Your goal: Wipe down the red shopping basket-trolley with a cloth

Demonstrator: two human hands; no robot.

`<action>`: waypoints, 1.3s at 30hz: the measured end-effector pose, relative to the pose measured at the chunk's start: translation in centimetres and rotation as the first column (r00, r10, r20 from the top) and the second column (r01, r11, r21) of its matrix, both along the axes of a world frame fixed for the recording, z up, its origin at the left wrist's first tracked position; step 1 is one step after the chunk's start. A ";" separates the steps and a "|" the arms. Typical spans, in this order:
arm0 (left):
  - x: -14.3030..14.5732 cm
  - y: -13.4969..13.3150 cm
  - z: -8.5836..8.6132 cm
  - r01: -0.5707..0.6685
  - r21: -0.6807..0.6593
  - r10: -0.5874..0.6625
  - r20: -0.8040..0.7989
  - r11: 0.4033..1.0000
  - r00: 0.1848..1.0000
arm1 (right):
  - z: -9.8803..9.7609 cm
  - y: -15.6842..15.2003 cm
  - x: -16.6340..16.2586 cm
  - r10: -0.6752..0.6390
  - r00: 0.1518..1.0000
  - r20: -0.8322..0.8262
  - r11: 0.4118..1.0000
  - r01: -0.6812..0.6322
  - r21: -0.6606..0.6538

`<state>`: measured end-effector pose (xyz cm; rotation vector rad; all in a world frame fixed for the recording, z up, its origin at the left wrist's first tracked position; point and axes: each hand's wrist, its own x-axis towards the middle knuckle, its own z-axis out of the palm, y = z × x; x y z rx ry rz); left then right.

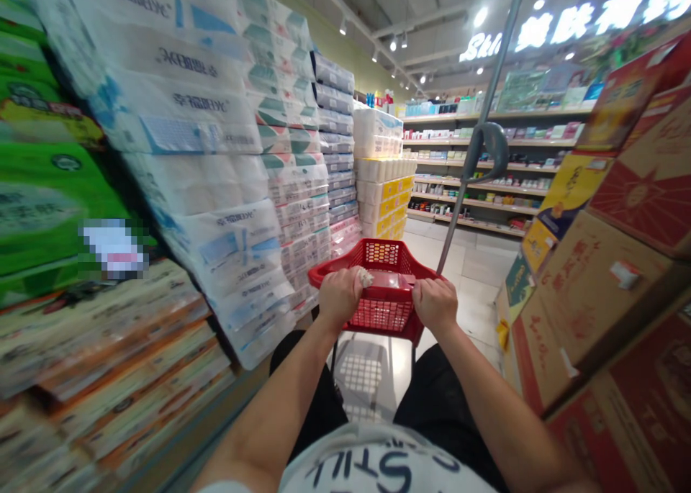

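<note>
A red plastic shopping cart [378, 313] with perforated sides stands in front of me. My left hand [340, 295] is closed round the left part of its rear rim, and a small whitish ridged thing [366, 277] shows at its fingers. On the right part of that rim, my right hand [436, 302] is closed too. Between the hands, a pale pinkish package [389, 279] is partly visible in the basket. A thin grey pole [454, 227] with a grey loop handle [486, 152] rises slanting beside the right hand; its lower end is hidden.
Tall stacks of wrapped tissue packs [210, 111] line the left side, with green packs [48, 191] nearest. Cardboard cartons [594, 291] are piled on the right. A tiled aisle floor [432, 228] leads to shelves [486, 165] of small goods at the back.
</note>
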<state>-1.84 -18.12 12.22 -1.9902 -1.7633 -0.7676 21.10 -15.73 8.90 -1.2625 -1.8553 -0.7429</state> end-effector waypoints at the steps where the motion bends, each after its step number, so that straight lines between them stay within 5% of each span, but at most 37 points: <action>1: 0.0 -0.1 -0.2 0.002 0.011 -0.002 0.001 1.000 1.000 | 0.0 0.0 0.1 0.000 1.000 -0.004 1.000 0.000 -0.001; 7: -0.5 0.4 1.1 -0.037 -0.184 0.044 0.032 0.982 0.999 | -0.1 0.0 0.7 0.017 1.000 0.005 1.000 -0.017 -0.010; 13: -0.9 0.0 0.4 0.020 -0.005 -0.020 0.025 1.000 0.999 | -0.2 0.3 0.4 0.020 1.000 0.002 1.000 -0.020 -0.007; 25: -2.9 0.8 -0.4 0.105 0.033 -0.109 0.128 0.994 0.986 | -0.3 0.7 -0.3 0.034 0.999 0.002 0.999 -0.034 -0.010; 29: -4.3 1.1 -0.4 -0.029 0.139 0.004 0.173 0.990 0.985 | -0.4 0.8 -0.4 0.045 0.999 0.001 0.999 -0.045 -0.005; 32: -4.4 0.9 -0.1 -0.088 0.051 0.080 0.139 0.995 0.987 | -0.5 1.0 -0.4 0.052 0.998 -0.018 0.999 -0.052 0.002; 39: -3.1 0.8 2.4 0.003 -0.286 0.008 0.038 0.958 0.999 | -0.6 1.4 0.8 0.040 0.998 -0.045 0.999 -0.039 0.022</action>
